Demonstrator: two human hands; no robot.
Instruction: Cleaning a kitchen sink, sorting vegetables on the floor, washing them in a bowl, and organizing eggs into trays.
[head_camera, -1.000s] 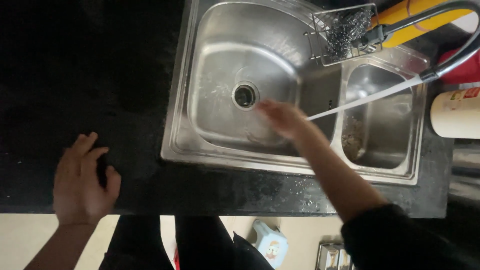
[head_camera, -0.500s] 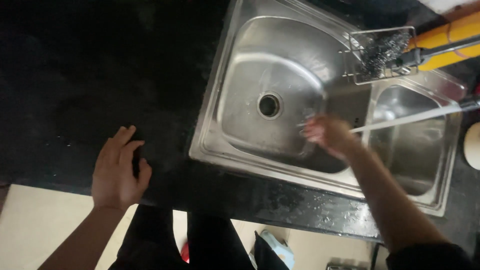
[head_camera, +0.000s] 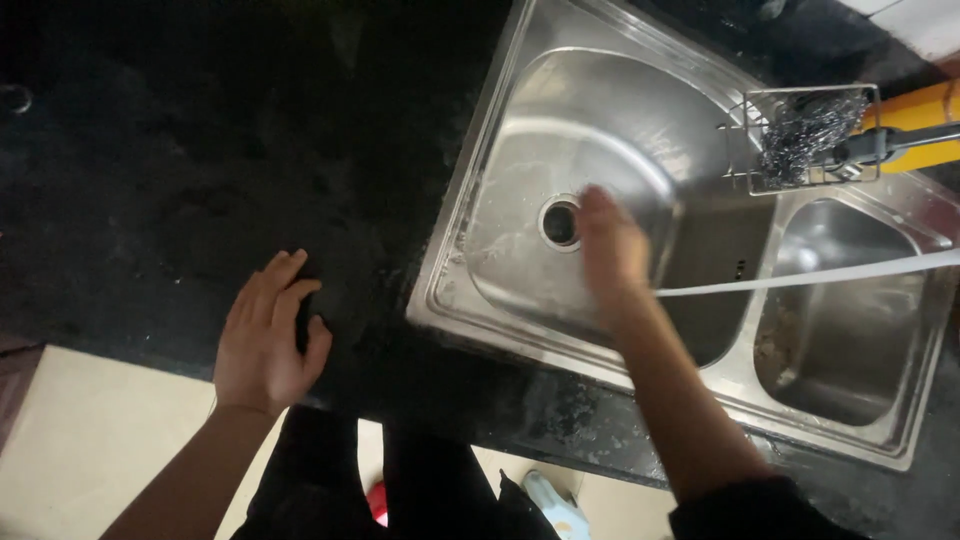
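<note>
My left hand (head_camera: 268, 340) lies flat on the black stone counter (head_camera: 200, 180), fingers spread, holding nothing. My right hand (head_camera: 612, 250) reaches into the larger basin of the steel double sink (head_camera: 480, 200), blurred by motion, just right of the round drain (head_camera: 560, 222). Its fingers look extended and I see nothing held in it. A thin stream of water (head_camera: 800, 278) runs across from the right and meets that hand at the wrist.
A wire basket (head_camera: 805, 140) with a steel scrubber hangs on the sink's divider. The smaller basin (head_camera: 850, 330) lies to the right. A yellow object (head_camera: 920, 115) lies at the far right. Pale floor shows below the counter edge.
The view has shifted so the sink sits further right. My right hand moved left in the basin, from under the stream toward the drain. My left hand stays on the counter.
</note>
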